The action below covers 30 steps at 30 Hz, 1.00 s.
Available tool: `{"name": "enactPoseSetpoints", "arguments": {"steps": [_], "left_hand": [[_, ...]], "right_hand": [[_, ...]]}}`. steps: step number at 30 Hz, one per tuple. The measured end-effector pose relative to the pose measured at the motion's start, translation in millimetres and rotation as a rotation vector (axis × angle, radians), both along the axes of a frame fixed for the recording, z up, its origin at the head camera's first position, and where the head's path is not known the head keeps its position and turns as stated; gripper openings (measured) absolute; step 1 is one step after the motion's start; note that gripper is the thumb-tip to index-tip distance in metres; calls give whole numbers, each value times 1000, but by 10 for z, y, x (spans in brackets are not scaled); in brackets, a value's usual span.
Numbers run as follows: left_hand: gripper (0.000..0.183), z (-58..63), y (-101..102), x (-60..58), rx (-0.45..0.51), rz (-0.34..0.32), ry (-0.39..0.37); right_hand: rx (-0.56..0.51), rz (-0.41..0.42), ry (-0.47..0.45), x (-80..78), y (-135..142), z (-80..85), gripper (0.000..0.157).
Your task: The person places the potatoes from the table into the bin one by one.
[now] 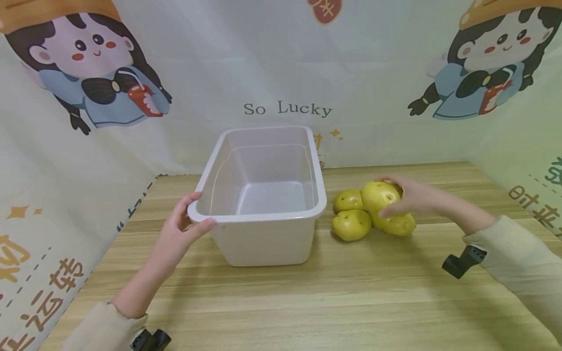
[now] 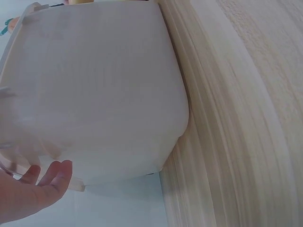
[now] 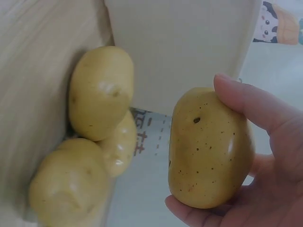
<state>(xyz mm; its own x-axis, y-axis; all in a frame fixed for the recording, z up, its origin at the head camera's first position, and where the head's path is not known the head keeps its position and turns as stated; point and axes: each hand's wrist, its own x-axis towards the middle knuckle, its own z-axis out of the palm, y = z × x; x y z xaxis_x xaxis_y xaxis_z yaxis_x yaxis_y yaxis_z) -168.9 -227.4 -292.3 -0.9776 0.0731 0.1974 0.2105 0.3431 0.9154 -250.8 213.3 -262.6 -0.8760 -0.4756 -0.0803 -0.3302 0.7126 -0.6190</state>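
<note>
Held potato (image 3: 210, 153), speckled, right wrist view only

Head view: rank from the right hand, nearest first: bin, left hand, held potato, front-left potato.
1. Held potato: in the right hand.
2. Front-left potato: just left of the held one.
3. Bin: farther left, past the potatoes.
4. Left hand: at the bin's left front corner.

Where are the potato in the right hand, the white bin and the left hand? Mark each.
Held potato (image 3: 208, 151), right wrist view: middle of its speckled side.
White plastic bin (image 1: 265, 243), head view: its front wall.
Left hand (image 1: 173, 238), head view: its middle.
</note>
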Motion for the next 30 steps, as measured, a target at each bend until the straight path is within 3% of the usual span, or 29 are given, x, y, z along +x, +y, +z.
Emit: {"name": "enactPoseSetpoints", "arguments": {"steps": [9,22,30], "left_hand": [[61,-11,-3,2,4,3,-8],[61,-23,-18,-3,16,-3,-3],[61,-24,-22,-9,19,-10,0]], "right_hand": [[25,5,54,-46,-66,203,79],[21,13,17,-88,-150,470,79],[44,-11,51,-101,-255,613,77]]}}
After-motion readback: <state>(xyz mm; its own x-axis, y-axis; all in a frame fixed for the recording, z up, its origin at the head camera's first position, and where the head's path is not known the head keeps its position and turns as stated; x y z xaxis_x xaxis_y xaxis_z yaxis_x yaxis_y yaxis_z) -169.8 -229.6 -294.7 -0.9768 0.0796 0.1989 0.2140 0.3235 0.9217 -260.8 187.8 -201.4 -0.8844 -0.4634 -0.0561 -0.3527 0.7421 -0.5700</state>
